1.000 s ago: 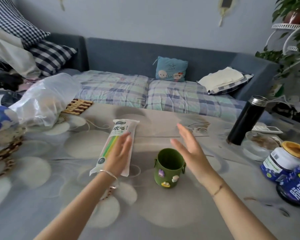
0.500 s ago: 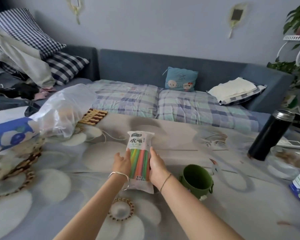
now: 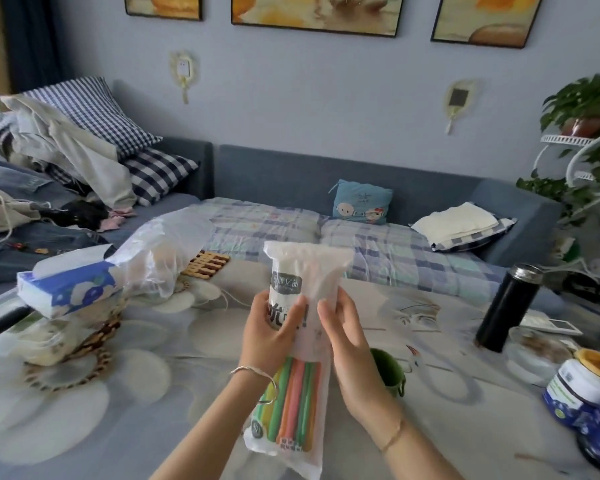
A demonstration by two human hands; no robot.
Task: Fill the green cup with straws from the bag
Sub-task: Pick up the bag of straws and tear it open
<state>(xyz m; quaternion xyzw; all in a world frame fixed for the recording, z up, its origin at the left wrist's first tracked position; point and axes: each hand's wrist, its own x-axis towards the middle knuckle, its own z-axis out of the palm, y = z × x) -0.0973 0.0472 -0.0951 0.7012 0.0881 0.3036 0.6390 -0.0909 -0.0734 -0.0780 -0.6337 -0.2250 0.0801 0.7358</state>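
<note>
Two hands gripping upright straw bag (image 3: 303, 306) above table (image 3: 153, 393), left hand (image 3: 269, 336) wrapped around it, right hand (image 3: 347, 341) pressing its side, green cup (image 3: 390, 372) just right, partly hidden

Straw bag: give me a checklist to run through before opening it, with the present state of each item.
1. Both hands on the straw bag: ok; the left hand and right hand grip its middle.
2. Bag lifted off the table: ok, held upright.
3. Top of bag opened: cannot tell; it looks closed.
4. Straws inside: ok, they sit in the lower half.
5. Green cup within reach: ok, just right of the right wrist, partly hidden.
6. Cup empty and upright: cannot tell.
</note>
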